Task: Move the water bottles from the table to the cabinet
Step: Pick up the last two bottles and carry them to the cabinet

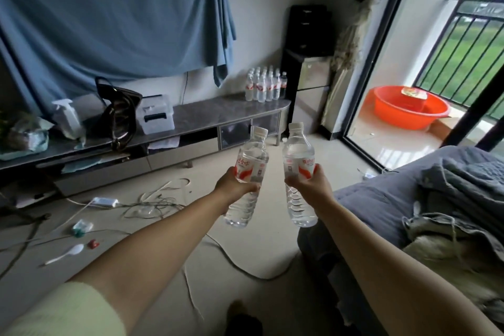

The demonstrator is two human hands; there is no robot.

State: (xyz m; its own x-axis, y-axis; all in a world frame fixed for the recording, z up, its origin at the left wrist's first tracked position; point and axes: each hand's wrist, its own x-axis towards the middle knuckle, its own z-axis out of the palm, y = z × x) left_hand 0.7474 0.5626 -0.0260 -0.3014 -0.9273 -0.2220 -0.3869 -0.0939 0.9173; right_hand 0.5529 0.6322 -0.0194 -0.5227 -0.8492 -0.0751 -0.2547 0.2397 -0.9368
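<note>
Clear plastic water bottle with red-and-white label [246, 177] is gripped about the middle by the left hand [234, 185], fingers wrapped round it. A second such bottle [298, 174] is held likewise by the right hand [309, 184]. Both are carried mid-air, well short of the grey low cabinet [207, 114], where a cluster of bottles [266, 86] stands. Tripping on loose floor cables [152, 203] is judged possible.

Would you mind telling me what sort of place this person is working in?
Probably a lived-in bedroom in a flat: a bed with grey bedding, a low TV-style cabinet along the wall, and a sliding glass door onto a railed balcony.
</note>
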